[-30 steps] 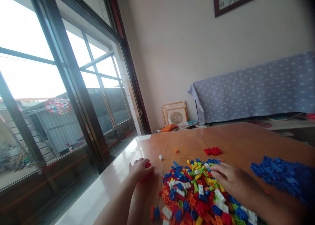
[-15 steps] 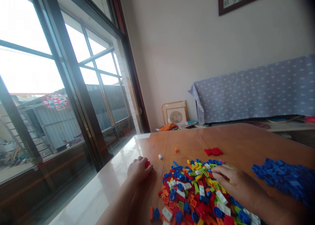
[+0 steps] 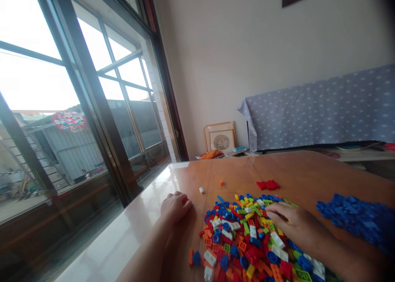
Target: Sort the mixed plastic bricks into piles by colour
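Note:
On the left of the table, my left hand [image 3: 175, 207] curls closed around red toy bricks [image 3: 184, 200], of which a bit shows by the fingers. A mixed pile of toy bricks [image 3: 243, 245] in red, blue, white, yellow, green and orange spreads in front of me. My right hand [image 3: 283, 217] reaches over the pile's far right side, thumb and fingers drawn together at the bricks. Whatever lies between those fingertips is too small to make out. Past the pile rests a small group of red bricks [image 3: 268, 185].
A heap of blue bricks [image 3: 358, 220] lies right of my right forearm. One white brick [image 3: 201, 190] and one orange brick [image 3: 221, 182] sit apart on the wooden table [image 3: 234, 171]. Glass windows [image 3: 123, 101] run along the left.
The view has tipped slightly downward. My left hand has closed further over the red bricks, so less red shows. My right hand stays at nearly the same spot on the pile.

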